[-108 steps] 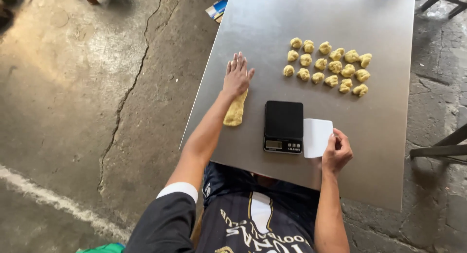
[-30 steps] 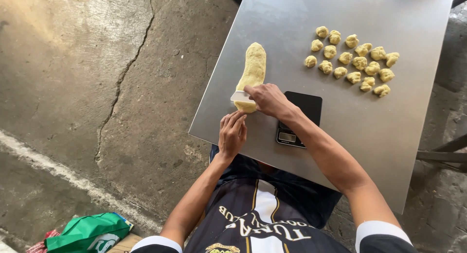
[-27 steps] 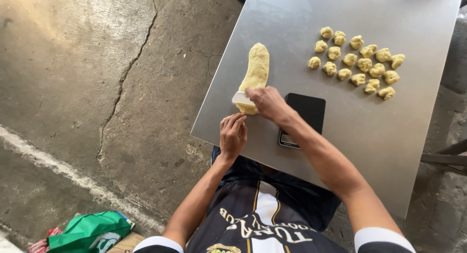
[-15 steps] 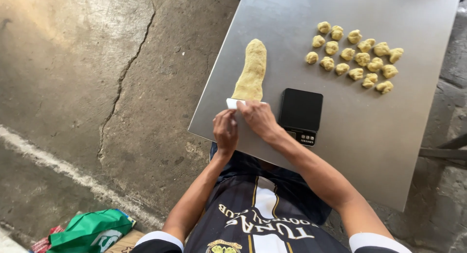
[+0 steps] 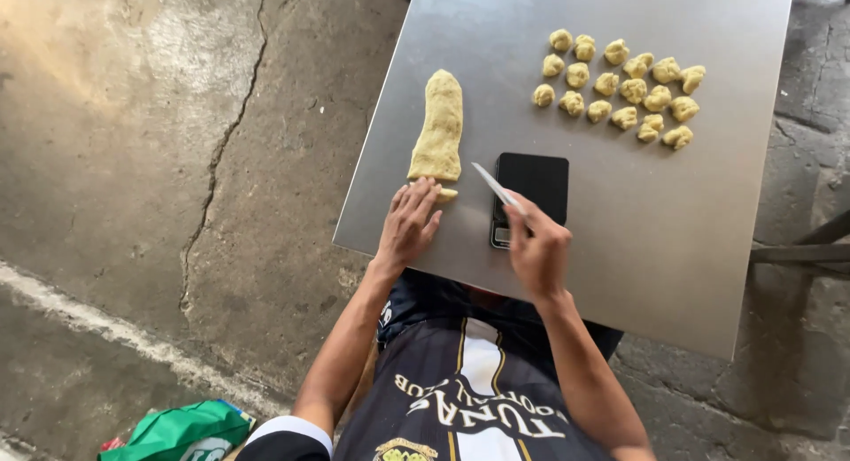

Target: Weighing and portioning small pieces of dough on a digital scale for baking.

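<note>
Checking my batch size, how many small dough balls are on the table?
18 dough balls, in three slanted rows of six, far right on the metal table, beyond the black scale; none look hidden.

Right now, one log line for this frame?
left hand: on cut dough piece | right hand: holds scraper | dough log on table

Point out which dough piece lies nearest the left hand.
The small cut piece at the left hand's fingertips, below the long dough log, far from the balls.
</note>
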